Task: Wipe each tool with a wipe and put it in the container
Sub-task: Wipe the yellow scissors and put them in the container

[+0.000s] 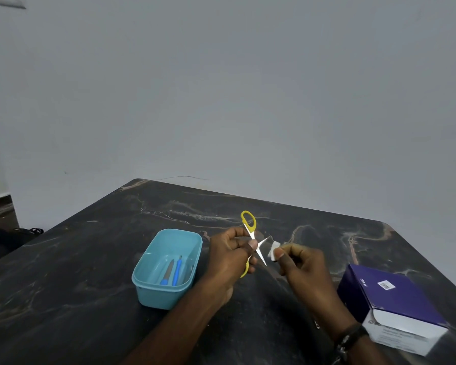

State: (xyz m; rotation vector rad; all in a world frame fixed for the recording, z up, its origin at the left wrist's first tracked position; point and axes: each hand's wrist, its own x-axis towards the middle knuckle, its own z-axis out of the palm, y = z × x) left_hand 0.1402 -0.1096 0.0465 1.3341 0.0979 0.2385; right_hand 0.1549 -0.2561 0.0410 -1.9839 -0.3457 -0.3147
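My left hand grips small yellow-handled scissors above the dark marble table; their blades are spread apart, one yellow loop sticks up and the other shows below my fingers. My right hand pinches a small white wipe just right of the blade tips, close to them but apart. To the left stands the open light-blue container, holding two tools with blue handles.
A purple and white box sits at the table's right front, close to my right forearm. The table ends at rounded far corners against a pale wall. A dark bag lies on the floor at the far left.
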